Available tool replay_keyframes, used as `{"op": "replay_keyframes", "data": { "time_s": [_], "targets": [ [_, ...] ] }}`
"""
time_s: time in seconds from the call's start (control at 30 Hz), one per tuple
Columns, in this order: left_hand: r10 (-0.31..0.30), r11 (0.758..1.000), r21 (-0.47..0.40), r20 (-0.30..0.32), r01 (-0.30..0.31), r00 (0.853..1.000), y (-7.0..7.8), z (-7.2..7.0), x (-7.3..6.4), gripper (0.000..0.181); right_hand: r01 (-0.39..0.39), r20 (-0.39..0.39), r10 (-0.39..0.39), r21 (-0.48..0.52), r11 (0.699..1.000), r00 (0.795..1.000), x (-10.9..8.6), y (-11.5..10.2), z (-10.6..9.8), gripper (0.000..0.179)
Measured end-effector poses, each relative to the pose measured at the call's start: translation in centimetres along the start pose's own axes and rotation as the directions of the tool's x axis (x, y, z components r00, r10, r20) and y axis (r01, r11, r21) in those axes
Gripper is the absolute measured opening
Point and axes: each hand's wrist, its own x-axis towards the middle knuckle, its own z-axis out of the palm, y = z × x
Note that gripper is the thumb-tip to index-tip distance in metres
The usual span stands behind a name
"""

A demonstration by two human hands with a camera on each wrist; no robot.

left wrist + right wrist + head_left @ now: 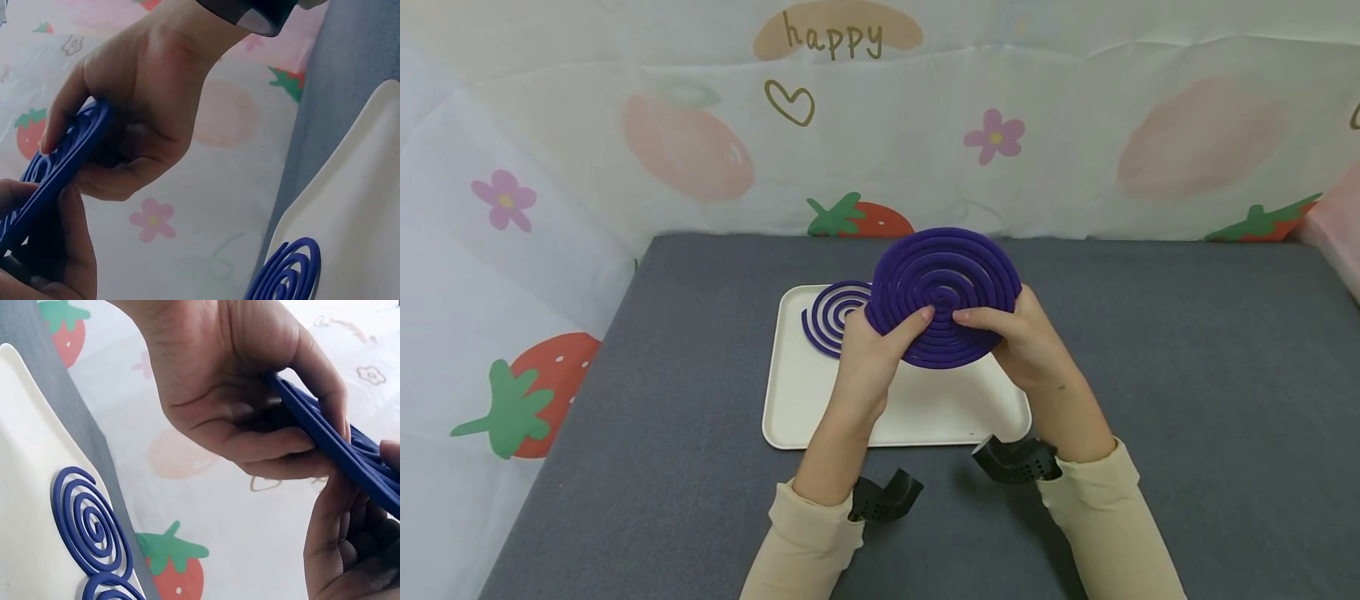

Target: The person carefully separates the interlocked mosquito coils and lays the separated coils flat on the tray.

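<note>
A round dark-blue mosquito coil disc (955,258), wound as tightly nested spirals, is held up above the tray. My left hand (871,362) grips its left side, thumb on the upper face near the centre. On the right side my right hand (1033,350) grips it, its thumb also near the centre. Both wrist views show fingers bent against the disc's underside. Beneath, a white tray (940,421) carries a single loose-wound mosquito coil (95,530) at its far left. A second coil (112,589) overlaps it, partly out of frame in the right wrist view.
The tray lies on a grey cloth-covered table (647,433). Behind the table hangs a white curtain (865,150) printed with strawberries and flowers. A pink object (1337,225) stands at the far right edge. Dark camera mounts are on both wrists.
</note>
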Motion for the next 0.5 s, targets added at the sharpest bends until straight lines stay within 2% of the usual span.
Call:
{"op": "replay_keyframes", "data": {
  "time_s": [0.17, 0.3, 0.37, 0.5],
  "targets": [
    [-0.030, 0.999, -0.023, 0.048, 0.031, 0.998, 0.0, -0.3, 0.1, 0.032, -0.017, 0.002, 0.017, 0.068, 0.998, 1.000, 0.1, 0.2, -0.5, 0.036],
    [-0.034, 0.998, -0.046, 0.146, 0.041, 0.989, -0.1, -0.9, 0.3, 0.036, -0.028, 0.011, 0.027, 0.137, 0.990, 1.000, 0.1, 0.3, -0.7, 0.034],
    [-0.031, 0.998, -0.044, 0.204, 0.041, 0.979, -0.3, -1.3, 0.5, 0.051, -0.036, 0.028, 0.032, 0.171, 0.985, 0.999, 0.2, 0.3, -0.8, 0.034],
    [-0.026, 0.998, -0.044, 0.308, 0.041, 0.951, -0.6, -2.2, 0.9, 0.093, -0.063, 0.066, 0.050, 0.220, 0.973, 0.997, 0.2, 0.1, -1.0, 0.030]
  ]
}}
